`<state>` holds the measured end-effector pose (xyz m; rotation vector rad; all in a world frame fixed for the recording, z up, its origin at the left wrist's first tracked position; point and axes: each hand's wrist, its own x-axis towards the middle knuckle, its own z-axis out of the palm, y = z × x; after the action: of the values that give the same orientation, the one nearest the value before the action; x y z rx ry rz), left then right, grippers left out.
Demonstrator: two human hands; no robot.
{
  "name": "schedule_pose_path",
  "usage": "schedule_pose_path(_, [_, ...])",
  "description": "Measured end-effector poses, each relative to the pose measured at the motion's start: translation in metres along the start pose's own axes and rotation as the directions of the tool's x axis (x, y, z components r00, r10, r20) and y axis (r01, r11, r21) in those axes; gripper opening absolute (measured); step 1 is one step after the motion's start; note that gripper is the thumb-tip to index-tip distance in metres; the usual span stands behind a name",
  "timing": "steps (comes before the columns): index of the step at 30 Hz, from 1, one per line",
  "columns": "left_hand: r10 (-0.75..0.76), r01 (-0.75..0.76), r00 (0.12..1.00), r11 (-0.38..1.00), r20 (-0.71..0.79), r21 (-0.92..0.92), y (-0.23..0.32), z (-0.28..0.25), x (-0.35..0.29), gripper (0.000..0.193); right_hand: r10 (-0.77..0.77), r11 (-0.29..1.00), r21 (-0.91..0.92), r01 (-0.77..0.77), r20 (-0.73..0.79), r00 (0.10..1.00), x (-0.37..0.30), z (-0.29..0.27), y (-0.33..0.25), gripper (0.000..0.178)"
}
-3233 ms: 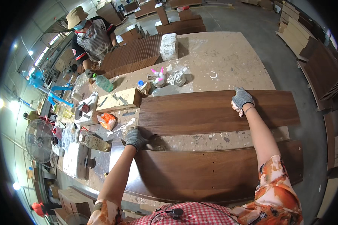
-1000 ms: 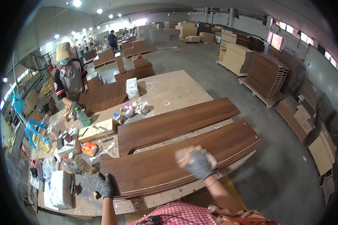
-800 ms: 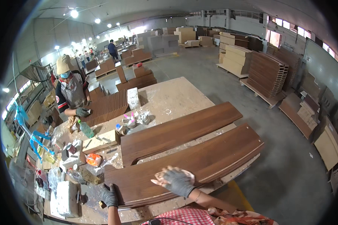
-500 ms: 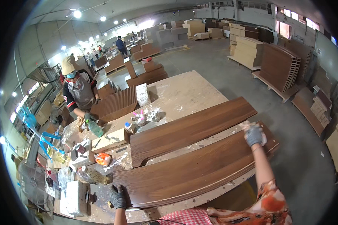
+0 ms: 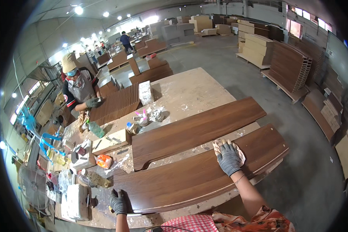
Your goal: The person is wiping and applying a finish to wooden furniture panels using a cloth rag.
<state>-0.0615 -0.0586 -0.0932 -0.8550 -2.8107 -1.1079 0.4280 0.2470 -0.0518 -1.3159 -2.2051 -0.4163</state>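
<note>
A brown wood-grain board (image 5: 174,181) with a curved near edge lies across the front of the worktable. At its left end, my left hand (image 5: 118,202), in a grey glove, is closed on the board's edge. My right hand (image 5: 229,159), gloved too, presses a pale, stained rag (image 5: 239,155) on the board's top, right of the middle. The fingers spread over the rag and hold it against the surface. Just beyond lies a second brown board (image 5: 197,129), roughly parallel, with a notch at its lower left.
Bottles, including a green bottle (image 5: 96,129), wooden blocks and an orange packet (image 5: 104,161) crowd the table's left side. Across the table a co-worker (image 5: 79,87) stands by a stack of brown strips (image 5: 118,101). Pallets of stacked panels (image 5: 288,69) stand on the floor at right.
My right hand has slid the rag leftward along the near board from its far right end. My left hand stays at the left end. The co-worker's hand has moved off the green bottle.
</note>
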Motion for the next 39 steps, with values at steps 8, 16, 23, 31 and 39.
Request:
schedule_pose_path(8, [-0.049,0.051,0.997,0.998,0.063,-0.024,-0.002,0.0,0.0,0.05,0.69,0.724,-0.206,-0.659,0.238,0.684,0.038,-0.057,0.197,0.045])
schedule_pose_path(16, [-0.045,0.045,0.995,0.999,0.092,0.0,0.018,-0.009,-0.005,0.05,0.585,0.772,-0.37,-0.517,0.095,0.805,-0.021,-0.034,0.17,0.057])
schedule_pose_path(23, [0.013,-0.008,0.999,0.987,0.031,-0.16,-0.004,0.0,0.001,0.043,0.284,0.958,-0.013,-0.288,0.212,0.935,-0.056,-0.085,0.028,0.05])
schedule_pose_path(31, [0.014,-0.012,1.0,0.996,0.022,-0.092,0.002,0.007,0.003,0.045,0.686,0.674,-0.387,-0.629,0.011,0.728,-0.077,-0.105,0.213,0.046])
schedule_pose_path(39, [0.081,-0.083,0.997,0.984,0.019,0.156,0.027,-0.01,-0.013,0.046,0.793,0.599,-0.232,-0.766,0.045,0.607,-0.08,-0.088,0.234,0.051])
